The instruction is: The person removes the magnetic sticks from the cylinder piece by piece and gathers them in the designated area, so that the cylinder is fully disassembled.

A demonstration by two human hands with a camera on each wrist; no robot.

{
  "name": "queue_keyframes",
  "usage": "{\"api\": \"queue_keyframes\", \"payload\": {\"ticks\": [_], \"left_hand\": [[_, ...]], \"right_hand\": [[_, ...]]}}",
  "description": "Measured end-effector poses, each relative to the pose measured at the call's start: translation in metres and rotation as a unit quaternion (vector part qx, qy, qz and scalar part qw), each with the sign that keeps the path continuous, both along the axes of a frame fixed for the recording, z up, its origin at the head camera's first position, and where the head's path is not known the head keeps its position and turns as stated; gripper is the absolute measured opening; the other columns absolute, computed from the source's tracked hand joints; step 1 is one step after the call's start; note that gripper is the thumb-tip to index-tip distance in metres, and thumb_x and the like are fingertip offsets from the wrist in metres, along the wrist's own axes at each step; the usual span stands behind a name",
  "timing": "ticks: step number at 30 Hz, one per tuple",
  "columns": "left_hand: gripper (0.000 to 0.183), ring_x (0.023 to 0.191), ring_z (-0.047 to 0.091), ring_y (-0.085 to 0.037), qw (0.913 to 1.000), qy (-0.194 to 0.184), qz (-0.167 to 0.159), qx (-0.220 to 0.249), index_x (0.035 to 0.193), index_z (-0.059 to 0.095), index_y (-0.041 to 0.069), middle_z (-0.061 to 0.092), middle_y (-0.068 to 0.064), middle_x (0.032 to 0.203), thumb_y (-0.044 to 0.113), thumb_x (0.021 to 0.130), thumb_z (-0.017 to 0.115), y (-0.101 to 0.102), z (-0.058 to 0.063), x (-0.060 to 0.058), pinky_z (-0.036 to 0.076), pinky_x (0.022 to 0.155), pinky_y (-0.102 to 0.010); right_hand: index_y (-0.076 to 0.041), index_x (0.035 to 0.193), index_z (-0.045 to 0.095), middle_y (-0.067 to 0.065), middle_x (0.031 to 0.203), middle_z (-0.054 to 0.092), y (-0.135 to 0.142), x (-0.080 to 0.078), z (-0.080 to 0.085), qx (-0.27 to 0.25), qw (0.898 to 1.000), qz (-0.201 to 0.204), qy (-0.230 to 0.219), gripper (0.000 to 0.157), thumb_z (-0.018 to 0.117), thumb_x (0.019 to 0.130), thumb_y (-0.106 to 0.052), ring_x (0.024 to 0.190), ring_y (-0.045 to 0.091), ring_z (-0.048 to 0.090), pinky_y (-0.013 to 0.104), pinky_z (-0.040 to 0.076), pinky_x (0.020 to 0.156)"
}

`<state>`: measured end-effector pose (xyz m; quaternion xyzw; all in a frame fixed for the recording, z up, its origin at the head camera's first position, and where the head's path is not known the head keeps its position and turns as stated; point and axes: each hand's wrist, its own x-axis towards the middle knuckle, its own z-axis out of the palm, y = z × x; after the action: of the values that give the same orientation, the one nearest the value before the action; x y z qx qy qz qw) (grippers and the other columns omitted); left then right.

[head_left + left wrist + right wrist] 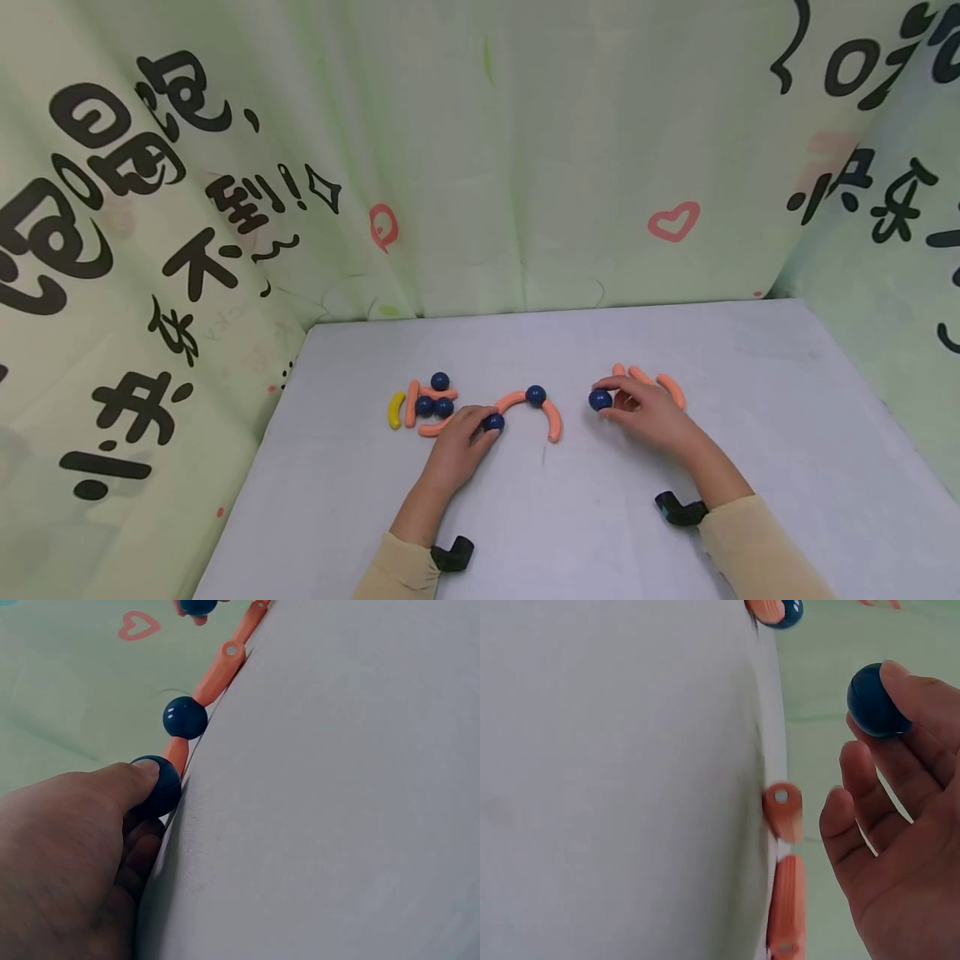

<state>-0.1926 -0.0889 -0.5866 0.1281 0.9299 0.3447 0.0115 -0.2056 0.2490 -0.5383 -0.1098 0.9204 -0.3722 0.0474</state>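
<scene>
My left hand pinches a dark blue ball between thumb and fingers at the table top. From that ball a curved orange rod runs to a second blue ball, and another curved orange rod bends down from there. In the left wrist view the thumb presses on the held ball, and a rod's free end bears a small metal disc. Off to the right, my right hand pinches another blue ball. The right wrist view shows this ball at the thumb tip, other fingers spread.
Left of my left hand lie several blue balls, orange rods and one curved yellow rod. More orange rods lie behind my right hand. A printed curtain hangs around the white table.
</scene>
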Motion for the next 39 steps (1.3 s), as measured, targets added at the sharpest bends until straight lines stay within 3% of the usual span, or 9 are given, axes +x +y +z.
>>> {"api": "queue_keyframes", "payload": {"ticks": [5, 11, 15, 22, 29, 34, 39], "left_hand": [[0.04, 0.125, 0.057, -0.016, 1.0, -0.002, 0.003, -0.003, 0.137, 0.057, 0.034, 0.059, 0.005, 0.134, 0.038, 0.097, 0.061, 0.0, 0.0, -0.001, 0.05, 0.103, -0.039], [0.04, 0.124, 0.058, -0.015, 1.0, -0.004, 0.004, -0.003, 0.138, 0.056, 0.033, 0.059, 0.005, 0.134, 0.038, 0.098, 0.061, 0.0, 0.0, -0.001, 0.05, 0.103, -0.038], [0.04, 0.124, 0.058, -0.015, 1.0, -0.003, 0.001, 0.004, 0.137, 0.057, 0.032, 0.059, 0.005, 0.133, 0.038, 0.098, 0.061, 0.0, 0.0, 0.0, 0.051, 0.102, -0.037], [0.04, 0.123, 0.058, -0.014, 1.0, -0.001, 0.0, 0.007, 0.137, 0.057, 0.032, 0.059, 0.005, 0.133, 0.038, 0.097, 0.061, -0.001, -0.001, 0.001, 0.05, 0.103, -0.037], [0.041, 0.124, 0.057, -0.015, 1.0, -0.002, 0.0, 0.003, 0.138, 0.057, 0.031, 0.06, 0.005, 0.133, 0.038, 0.098, 0.061, -0.001, 0.001, 0.0, 0.05, 0.104, -0.038], [0.041, 0.126, 0.057, -0.015, 1.0, -0.003, -0.001, 0.003, 0.137, 0.057, 0.03, 0.06, 0.005, 0.133, 0.038, 0.098, 0.061, -0.001, 0.002, 0.0, 0.049, 0.105, -0.038], [0.039, 0.124, 0.058, -0.016, 0.9999, 0.002, -0.006, 0.009, 0.135, 0.059, 0.029, 0.061, 0.004, 0.131, 0.038, 0.098, 0.061, -0.001, 0.001, -0.001, 0.049, 0.104, -0.039]], "right_hand": [[-0.021, 0.129, 0.06, 0.005, 0.094, 0.059, 0.034, -0.009, 0.009, 0.018, 0.999, -0.037, -0.004, 0.042, 0.072, 0.091, -0.033, 0.085, 0.02, 0.051, 0.027, 0.045, 0.068], [-0.019, 0.139, 0.05, 0.013, 0.105, 0.056, 0.071, -0.026, 0.009, 0.028, 0.994, -0.083, -0.069, 0.054, 0.065, 0.094, -0.045, 0.083, 0.025, 0.053, 0.029, 0.048, 0.062], [-0.017, 0.144, 0.045, 0.016, 0.115, 0.053, 0.085, -0.038, 0.006, 0.041, 0.989, -0.109, -0.09, 0.064, 0.063, 0.093, -0.051, 0.094, 0.029, 0.051, 0.03, 0.045, 0.066], [-0.017, 0.148, 0.042, 0.019, 0.129, 0.049, 0.093, -0.055, -0.003, 0.038, 0.985, -0.117, -0.125, 0.07, 0.06, 0.093, -0.056, 0.108, 0.033, 0.046, 0.036, 0.046, 0.076], [-0.014, 0.147, 0.043, 0.025, 0.136, 0.049, 0.091, -0.06, -0.008, 0.045, 0.985, -0.108, -0.13, 0.067, 0.058, 0.095, -0.054, 0.115, 0.038, 0.049, 0.049, 0.048, 0.087], [-0.013, 0.148, 0.043, 0.025, 0.135, 0.049, 0.09, -0.061, -0.008, 0.054, 0.985, -0.102, -0.131, 0.063, 0.058, 0.097, -0.046, 0.113, 0.037, 0.05, 0.047, 0.049, 0.084], [-0.014, 0.149, 0.04, 0.024, 0.138, 0.047, 0.089, -0.061, -0.006, 0.058, 0.983, -0.101, -0.139, 0.065, 0.056, 0.097, -0.049, 0.114, 0.037, 0.049, 0.043, 0.05, 0.082]]}}
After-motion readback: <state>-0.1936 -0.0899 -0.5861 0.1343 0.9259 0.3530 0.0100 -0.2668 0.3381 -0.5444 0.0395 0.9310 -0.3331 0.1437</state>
